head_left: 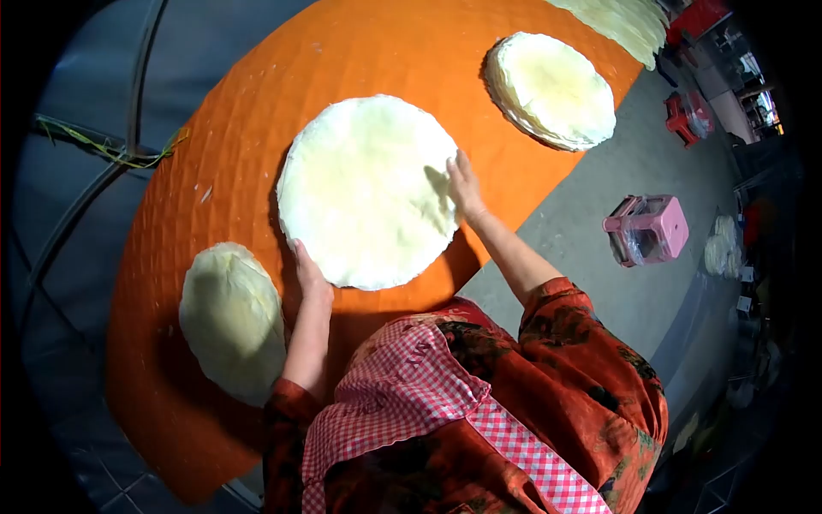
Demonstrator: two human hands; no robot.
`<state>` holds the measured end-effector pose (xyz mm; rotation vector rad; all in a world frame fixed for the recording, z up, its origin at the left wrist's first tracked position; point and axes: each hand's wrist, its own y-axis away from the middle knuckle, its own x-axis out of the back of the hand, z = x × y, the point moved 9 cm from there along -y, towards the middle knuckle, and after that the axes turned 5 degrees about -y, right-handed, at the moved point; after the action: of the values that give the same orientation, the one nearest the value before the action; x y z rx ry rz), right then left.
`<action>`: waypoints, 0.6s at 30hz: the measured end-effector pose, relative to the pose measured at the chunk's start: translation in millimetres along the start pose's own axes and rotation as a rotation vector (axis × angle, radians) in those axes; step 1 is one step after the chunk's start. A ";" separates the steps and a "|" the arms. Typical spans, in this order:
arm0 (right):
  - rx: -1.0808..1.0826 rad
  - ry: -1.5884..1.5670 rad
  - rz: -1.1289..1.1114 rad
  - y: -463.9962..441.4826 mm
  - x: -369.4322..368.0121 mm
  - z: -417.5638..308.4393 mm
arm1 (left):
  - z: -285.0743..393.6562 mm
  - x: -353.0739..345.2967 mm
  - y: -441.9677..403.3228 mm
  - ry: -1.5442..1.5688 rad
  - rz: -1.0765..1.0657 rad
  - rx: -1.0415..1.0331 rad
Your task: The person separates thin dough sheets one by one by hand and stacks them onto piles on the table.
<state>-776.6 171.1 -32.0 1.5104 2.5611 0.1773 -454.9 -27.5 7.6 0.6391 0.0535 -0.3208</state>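
Observation:
A large round stack of thin, pale sheets (364,193) lies on the orange-covered table (248,128) in front of me. At its lower left edge is my left hand (311,276), thumb up against the rim, the other fingers mostly hidden. My right hand (464,186) rests at the right edge with its fingers stretched out, casting a shadow on the top sheet. Another pale stack (231,321) sits at the lower left, beside my left forearm. A third round stack (552,90) lies at the upper right, near the table's edge.
More pale sheets (621,21) lie at the table's far right corner. On the grey floor to the right stand a pink stool (655,230) and a red stool (682,118). A metal frame (133,86) with a yellow-green tie runs along the left side.

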 end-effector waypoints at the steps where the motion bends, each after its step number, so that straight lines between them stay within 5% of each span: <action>1: 0.057 0.171 0.057 8.6 -3.9 -6.5 | 2.2 -2.7 7.5 -0.012 0.028 0.040; 5: -0.194 -0.128 -0.073 -9.6 11.4 4.4 | 1.1 7.4 -3.3 -0.066 0.031 -0.001; 7: -0.074 -0.009 -0.013 -10.4 9.6 -45.5 | -5.8 14.4 -10.5 -0.023 0.037 -0.026; 12: -0.074 0.218 -0.189 -53.7 -35.7 -36.8 | -1.6 6.0 -12.5 -0.001 0.123 -0.052; 15: -0.093 0.299 -0.113 -69.2 -22.4 -57.7 | -4.1 11.1 -19.1 -0.021 0.174 -0.045; 16: 0.210 0.468 0.036 -80.5 -16.2 -72.7 | -0.5 13.8 -14.2 -0.031 0.182 -0.059; 18: 0.479 0.799 0.006 -62.4 -44.5 -125.8 | 1.6 26.6 -12.4 -0.051 0.175 -0.113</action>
<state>-834.0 99.5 83.4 1.8969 3.4113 0.2114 -433.6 -45.2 -2.2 0.5189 -0.0326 -0.1637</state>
